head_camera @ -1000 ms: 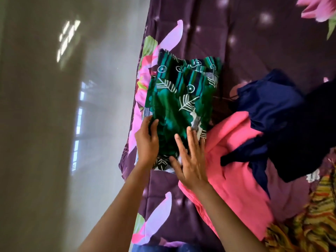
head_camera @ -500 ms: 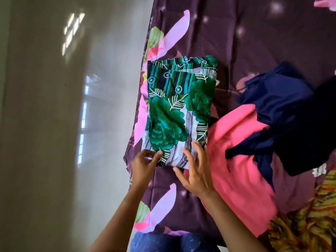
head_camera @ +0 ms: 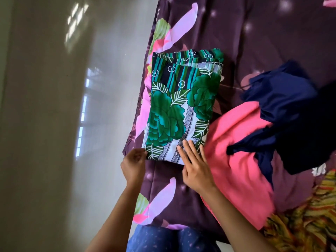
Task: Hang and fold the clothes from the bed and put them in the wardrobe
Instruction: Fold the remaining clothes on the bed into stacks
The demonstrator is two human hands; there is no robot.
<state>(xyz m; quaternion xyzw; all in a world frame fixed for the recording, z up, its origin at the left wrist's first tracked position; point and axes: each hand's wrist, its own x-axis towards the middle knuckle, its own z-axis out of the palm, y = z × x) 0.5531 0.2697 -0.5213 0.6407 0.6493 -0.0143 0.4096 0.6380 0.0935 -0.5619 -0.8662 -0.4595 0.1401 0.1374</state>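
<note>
Purple bed sheet (head_camera: 236, 24), printed with big pink petals, fills the middle and right. Glossy pale floor (head_camera: 54, 124) on the left, with window light reflected in it.

Green print garment (head_camera: 181, 106): lies on the sheet close to the bed's left edge, folded to a flat rectangle. Long axis runs near to far, with the far end leaning a little right. The far end shows a stitched hem and dark teal stripes with white rings. The near part shows large green blooms and white leaf sprays on a fine black-and-white stripe. The cloth is thin and woven, and the folds look crisp.

Left hand (head_camera: 133, 165): fingers curled, pinching the near left corner of the fold.
Right hand (head_camera: 195, 168): flat, fingers straight and slightly spread, pressing the near right part.

Right side: a plain pink garment (head_camera: 236, 160), loose and rumpled, touches the fold's near right edge. A navy garment (head_camera: 291, 110) is heaped partly over it. A yellow striped cloth (head_camera: 305, 220) lies at the near right corner.

Bare sheet lies far of the fold and near of it, toward my blue dotted trousers (head_camera: 163, 239). Only a thin strip of sheet shows along its left edge.
</note>
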